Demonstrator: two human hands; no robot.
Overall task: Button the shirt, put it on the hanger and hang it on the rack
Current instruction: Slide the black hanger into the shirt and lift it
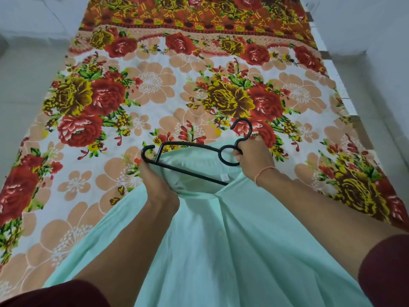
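1. A mint shirt (pixel 221 240) lies near on the floral bed (pixel 155 85); the right hand (pixel 254 158) grips the black hanger (pixel 190 160) neck.
2. The left hand (pixel 159 185) pinches the collar; the hanger's left arm is best slid under that shoulder.

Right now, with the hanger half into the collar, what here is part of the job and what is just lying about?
Part of the job:
- mint green shirt
- black hanger, one end inside the collar
- left hand, gripping the collar
- right hand, holding the hanger below its hook

Just lying about:
- floral bedsheet under the shirt
- no rack in view
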